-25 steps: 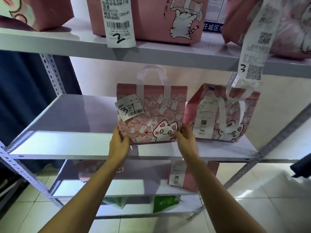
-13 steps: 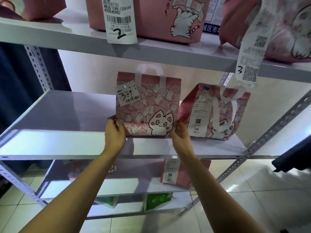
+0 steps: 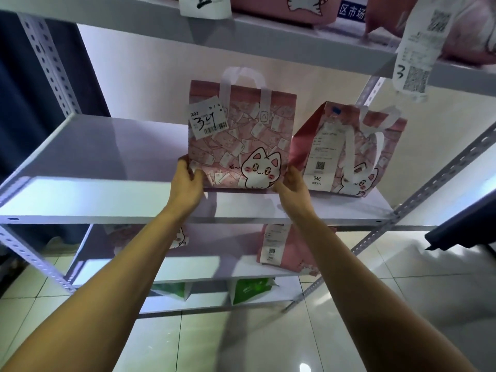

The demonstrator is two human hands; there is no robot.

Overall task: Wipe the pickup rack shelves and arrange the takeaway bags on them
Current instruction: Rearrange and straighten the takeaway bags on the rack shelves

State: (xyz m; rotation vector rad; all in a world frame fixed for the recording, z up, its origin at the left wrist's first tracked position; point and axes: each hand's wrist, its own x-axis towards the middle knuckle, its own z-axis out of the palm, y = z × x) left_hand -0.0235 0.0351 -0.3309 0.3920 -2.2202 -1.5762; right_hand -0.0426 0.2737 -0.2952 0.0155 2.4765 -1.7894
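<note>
Since the earlier frame the pink cat bag (image 3: 241,140) has been lifted slightly deeper onto the middle shelf (image 3: 88,194), and both hands have followed it inward, gripping its lower corners throughout. It now stands upright with its base set back from the shelf's front edge. The left hand (image 3: 186,183) holds the bottom left corner with its fingers curled round the edge; the right hand (image 3: 292,185) pinches the bottom right corner in the same way. A tag marked 34 (image 3: 208,120) is stuck to the bag's upper left face.

Just beside it on the right stands a second pink bag (image 3: 357,154), turned at an angle, its near corner almost touching the held bag. To the left, the shelf surface runs bare all the way to the perforated upright (image 3: 48,60), leaving wide room on that side.

Two pink bags stand on this shelf. On the shelf below, two more pink bags show partly behind the arms, and two green bags (image 3: 252,289) sit on the lowest level. Pink bags also sit on the top shelf (image 3: 281,41), cut off by the frame.
</note>
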